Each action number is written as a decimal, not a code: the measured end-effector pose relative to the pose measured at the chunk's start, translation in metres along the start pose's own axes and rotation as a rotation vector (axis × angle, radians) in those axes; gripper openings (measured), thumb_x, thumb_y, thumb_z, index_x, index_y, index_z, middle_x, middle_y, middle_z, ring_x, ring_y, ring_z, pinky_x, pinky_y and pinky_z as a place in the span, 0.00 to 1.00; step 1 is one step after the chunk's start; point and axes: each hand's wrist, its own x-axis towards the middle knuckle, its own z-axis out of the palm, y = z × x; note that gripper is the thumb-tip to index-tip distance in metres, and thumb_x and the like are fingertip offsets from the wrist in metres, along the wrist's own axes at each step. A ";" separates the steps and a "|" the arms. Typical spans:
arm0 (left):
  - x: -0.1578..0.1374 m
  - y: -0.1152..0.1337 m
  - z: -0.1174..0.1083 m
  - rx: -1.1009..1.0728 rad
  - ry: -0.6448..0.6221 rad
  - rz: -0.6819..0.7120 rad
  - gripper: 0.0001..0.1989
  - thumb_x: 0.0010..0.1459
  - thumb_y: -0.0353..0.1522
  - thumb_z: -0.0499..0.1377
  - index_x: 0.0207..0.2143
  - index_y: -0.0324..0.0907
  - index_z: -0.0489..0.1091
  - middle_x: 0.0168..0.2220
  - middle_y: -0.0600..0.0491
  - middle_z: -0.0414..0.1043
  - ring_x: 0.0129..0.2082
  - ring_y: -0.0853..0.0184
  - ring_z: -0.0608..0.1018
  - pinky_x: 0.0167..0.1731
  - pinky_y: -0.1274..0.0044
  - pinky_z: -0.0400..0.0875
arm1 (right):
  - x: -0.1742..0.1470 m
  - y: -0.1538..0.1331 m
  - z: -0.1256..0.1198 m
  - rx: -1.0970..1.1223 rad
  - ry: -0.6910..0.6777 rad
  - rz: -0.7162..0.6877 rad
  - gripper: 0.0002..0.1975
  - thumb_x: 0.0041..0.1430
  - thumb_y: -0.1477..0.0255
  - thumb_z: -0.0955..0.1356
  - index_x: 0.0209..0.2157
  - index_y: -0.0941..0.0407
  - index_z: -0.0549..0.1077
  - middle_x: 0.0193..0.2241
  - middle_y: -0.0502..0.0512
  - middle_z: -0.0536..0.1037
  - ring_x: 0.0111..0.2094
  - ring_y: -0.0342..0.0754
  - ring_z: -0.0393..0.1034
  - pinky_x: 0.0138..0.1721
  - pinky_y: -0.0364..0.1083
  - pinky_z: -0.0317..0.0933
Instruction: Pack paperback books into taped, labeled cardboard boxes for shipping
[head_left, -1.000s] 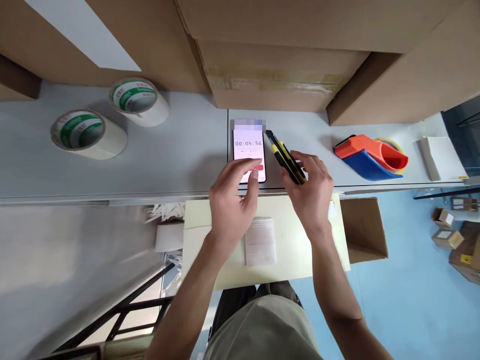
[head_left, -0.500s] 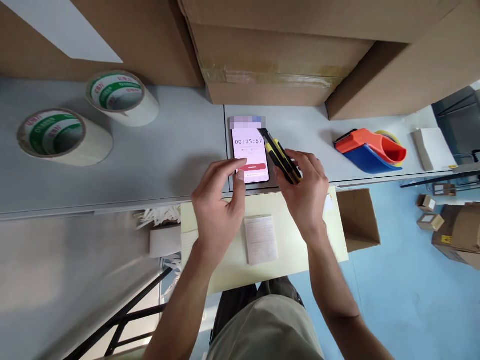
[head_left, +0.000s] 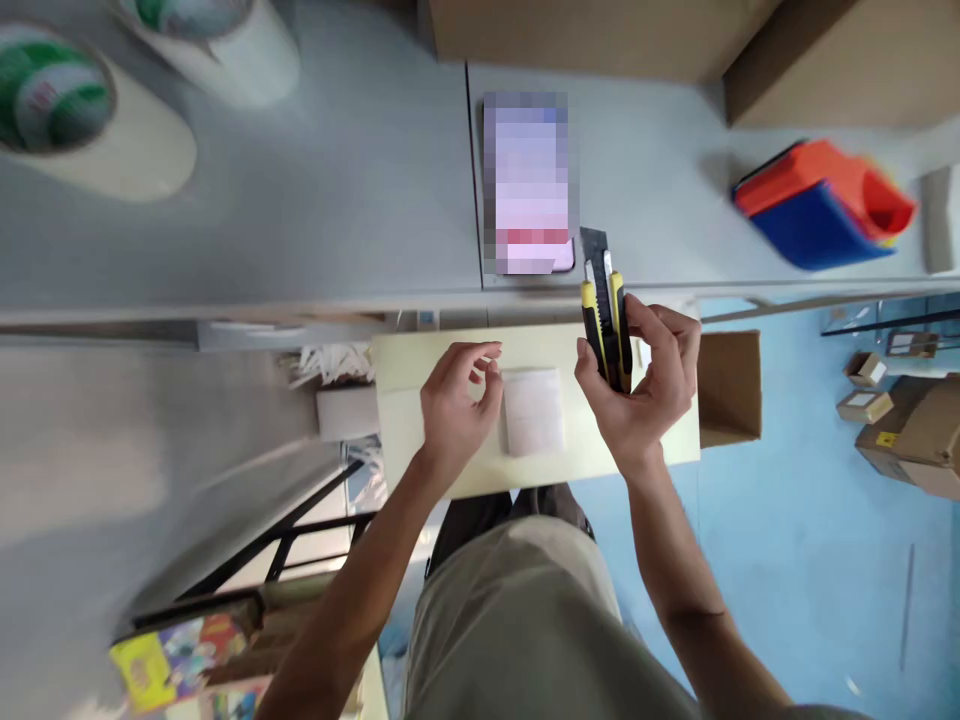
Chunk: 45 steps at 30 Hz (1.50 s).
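My right hand grips a black and yellow utility knife between thumb and fingers. Its dark blade points up towards the counter edge, close by the phone's lower right corner. My left hand is loosely curled over the cream board, thumb and forefinger near each other with a small gap, nothing seen in it. A phone lies on the grey counter, its screen blurred out. Between my hands, lower down, a small white pad of paper rests on the cream board.
Two tape rolls stand on the counter at the left. A red and blue tape dispenser sits at the right. Cardboard boxes line the back. An open carton and a larger box are lower right.
Both hands have drawn back from the phone towards my body, the knife still in my right hand. My view has tilted down, so the counter things appear higher.
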 end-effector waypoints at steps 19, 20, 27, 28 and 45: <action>-0.126 -0.119 0.087 0.322 -0.764 -0.126 0.41 0.65 0.32 0.62 0.79 0.31 0.62 0.85 0.32 0.52 0.86 0.40 0.54 0.83 0.47 0.49 | -0.189 0.027 0.115 -0.109 -0.875 0.394 0.35 0.74 0.71 0.64 0.80 0.55 0.65 0.67 0.68 0.81 0.55 0.61 0.83 0.54 0.54 0.79; -0.120 -0.122 0.084 0.324 -0.756 -0.117 0.42 0.66 0.32 0.61 0.80 0.31 0.61 0.85 0.31 0.51 0.86 0.40 0.53 0.83 0.47 0.48 | -0.185 0.024 0.121 -0.134 -0.911 0.381 0.36 0.75 0.72 0.63 0.81 0.55 0.64 0.67 0.69 0.80 0.55 0.61 0.83 0.53 0.53 0.78; -0.095 -0.136 0.069 0.288 -0.768 -0.094 0.40 0.72 0.36 0.58 0.82 0.33 0.57 0.85 0.32 0.53 0.86 0.41 0.55 0.81 0.47 0.52 | -0.162 0.007 0.149 -0.190 -0.977 0.399 0.38 0.75 0.74 0.62 0.84 0.55 0.62 0.64 0.70 0.80 0.52 0.60 0.81 0.52 0.55 0.75; -0.095 -0.136 0.069 0.287 -0.766 -0.090 0.40 0.73 0.36 0.58 0.82 0.33 0.57 0.85 0.32 0.53 0.86 0.41 0.55 0.81 0.47 0.52 | -0.160 0.006 0.151 -0.196 -0.982 0.402 0.38 0.75 0.74 0.62 0.84 0.54 0.62 0.63 0.70 0.80 0.52 0.60 0.81 0.53 0.56 0.74; -0.092 -0.144 0.075 0.315 -0.767 -0.041 0.39 0.71 0.32 0.57 0.81 0.31 0.59 0.83 0.31 0.57 0.84 0.40 0.58 0.80 0.49 0.57 | -0.169 0.005 0.162 -0.258 -0.995 0.333 0.36 0.77 0.78 0.60 0.83 0.56 0.61 0.66 0.74 0.79 0.52 0.63 0.83 0.53 0.57 0.73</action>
